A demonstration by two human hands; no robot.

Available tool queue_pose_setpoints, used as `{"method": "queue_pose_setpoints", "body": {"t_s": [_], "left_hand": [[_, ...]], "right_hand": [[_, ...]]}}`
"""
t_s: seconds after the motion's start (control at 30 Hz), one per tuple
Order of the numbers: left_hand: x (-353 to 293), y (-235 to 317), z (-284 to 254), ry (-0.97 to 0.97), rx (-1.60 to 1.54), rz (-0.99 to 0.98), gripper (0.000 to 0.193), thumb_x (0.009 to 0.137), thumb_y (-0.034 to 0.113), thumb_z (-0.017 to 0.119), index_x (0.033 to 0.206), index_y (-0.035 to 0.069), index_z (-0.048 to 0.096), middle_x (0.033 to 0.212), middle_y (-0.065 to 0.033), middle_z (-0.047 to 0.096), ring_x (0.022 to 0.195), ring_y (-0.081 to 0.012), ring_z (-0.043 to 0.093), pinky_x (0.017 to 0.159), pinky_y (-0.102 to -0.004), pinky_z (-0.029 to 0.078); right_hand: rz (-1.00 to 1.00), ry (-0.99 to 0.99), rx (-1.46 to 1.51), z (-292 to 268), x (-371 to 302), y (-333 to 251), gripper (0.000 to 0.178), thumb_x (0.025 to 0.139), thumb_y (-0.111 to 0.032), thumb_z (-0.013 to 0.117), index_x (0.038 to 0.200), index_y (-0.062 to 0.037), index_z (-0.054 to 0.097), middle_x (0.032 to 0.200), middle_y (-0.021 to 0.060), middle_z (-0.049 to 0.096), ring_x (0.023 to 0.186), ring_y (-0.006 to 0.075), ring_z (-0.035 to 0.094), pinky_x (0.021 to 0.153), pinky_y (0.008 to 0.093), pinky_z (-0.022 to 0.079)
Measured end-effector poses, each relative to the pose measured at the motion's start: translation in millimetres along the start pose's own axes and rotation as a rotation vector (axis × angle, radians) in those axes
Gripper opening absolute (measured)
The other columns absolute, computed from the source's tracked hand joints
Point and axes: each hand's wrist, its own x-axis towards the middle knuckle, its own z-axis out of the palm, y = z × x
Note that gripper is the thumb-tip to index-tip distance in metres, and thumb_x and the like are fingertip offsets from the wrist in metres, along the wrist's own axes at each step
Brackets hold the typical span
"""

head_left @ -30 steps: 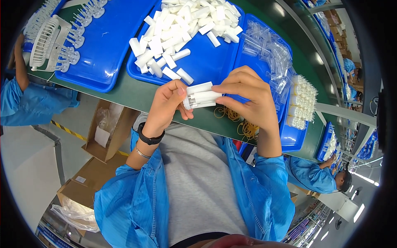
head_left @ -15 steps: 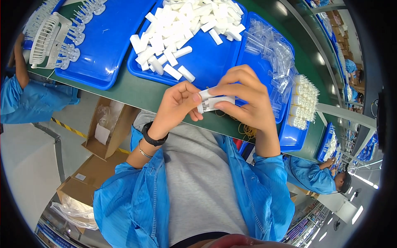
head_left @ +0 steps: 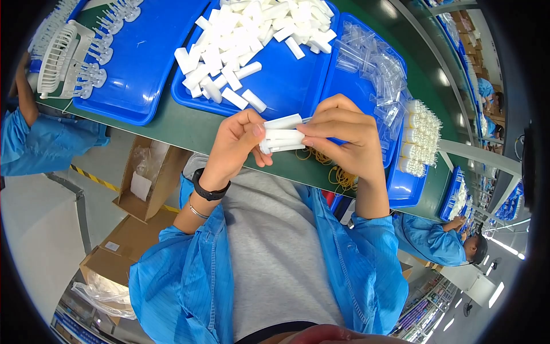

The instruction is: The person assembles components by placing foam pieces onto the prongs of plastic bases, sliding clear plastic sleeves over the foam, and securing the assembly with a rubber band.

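Note:
My left hand [head_left: 236, 143] is closed on the left end of a small bundle of white block-like pieces [head_left: 282, 137], its thumb pressed against the end. Gaps show between the long pieces of this bundle, which seem joined at that end. The fingertips of my right hand [head_left: 349, 135] pinch the bundle's other end, partly covering it. Both hands are over the table's near edge, in front of a blue tray [head_left: 292, 86] with a heap of similar white pieces [head_left: 246, 34].
Clear plastic parts fill a blue tray [head_left: 344, 86] to the right. Beyond it stand banded white bundles [head_left: 418, 137]. Yellow rubber bands [head_left: 342, 179] lie near my right wrist. At left, a white rack [head_left: 63, 57] and pronged white parts [head_left: 100, 49] occupy another blue tray [head_left: 134, 86]. Co-workers sit on both sides.
The bundle has turned so its long pieces show more plainly. My right fingers have shifted from over its top to its right end, and my left hand has moved slightly left.

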Motion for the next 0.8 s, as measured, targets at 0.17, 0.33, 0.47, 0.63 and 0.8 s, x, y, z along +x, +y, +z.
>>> {"method": "queue_pose_setpoints", "body": {"t_s": [0.17,0.33,0.47,0.63,0.8], "left_hand": [[-1,-1,6,0.024,-0.076,-0.039,0.026,0.096,0.028,0.051,0.092,0.002,0.053,0.08,-0.0112,0.064,0.055,-0.016,0.064,0.045,-0.0212,0.05],[1,0,0,-0.074,-0.083,-0.057,0.024,0.095,0.026,0.052,0.1,0.003,0.053,0.085,-0.0109,0.063,0.064,-0.017,0.066,0.051,-0.0227,0.053],[2,7,6,-0.055,0.098,0.122,0.04,0.085,0.006,0.065,0.121,0.0,0.049,0.104,-0.0111,0.057,0.087,-0.0165,0.064,0.066,-0.0246,0.055],[3,15,9,0.06,0.202,0.237,0.061,0.073,-0.011,0.069,0.129,0.0,0.046,0.112,-0.0108,0.053,0.094,-0.0177,0.061,0.074,-0.0263,0.056],[-3,16,-4,0.025,0.147,0.288,0.05,0.075,-0.008,0.068,0.122,-0.002,0.05,0.107,-0.0107,0.057,0.095,-0.0194,0.062,0.076,-0.0284,0.057]], "right_hand": [[-0.003,0.041,-0.082,3,4,-9,0.034,0.062,-0.01,0.08,0.095,-0.0074,0.073,0.076,0.0044,0.065,0.076,0.0205,0.056,0.069,0.0304,0.046],[-0.036,0.021,-0.167,3,4,-9,0.036,0.062,-0.011,0.081,0.097,-0.009,0.072,0.076,0.0034,0.064,0.076,0.0211,0.055,0.07,0.0304,0.045],[0.047,0.054,-0.118,1,10,0,0.033,0.062,-0.01,0.08,0.094,-0.0088,0.073,0.075,0.0032,0.064,0.075,0.0187,0.054,0.069,0.0292,0.045],[0.135,0.056,0.033,6,20,12,0.029,0.064,-0.007,0.077,0.093,-0.0051,0.072,0.076,0.0042,0.065,0.077,0.0159,0.055,0.071,0.0281,0.043],[0.184,0.118,0.265,5,42,32,0.024,0.078,-0.013,0.069,0.102,-0.0089,0.071,0.082,0.0059,0.066,0.078,0.0159,0.057,0.068,0.0263,0.044]]}}
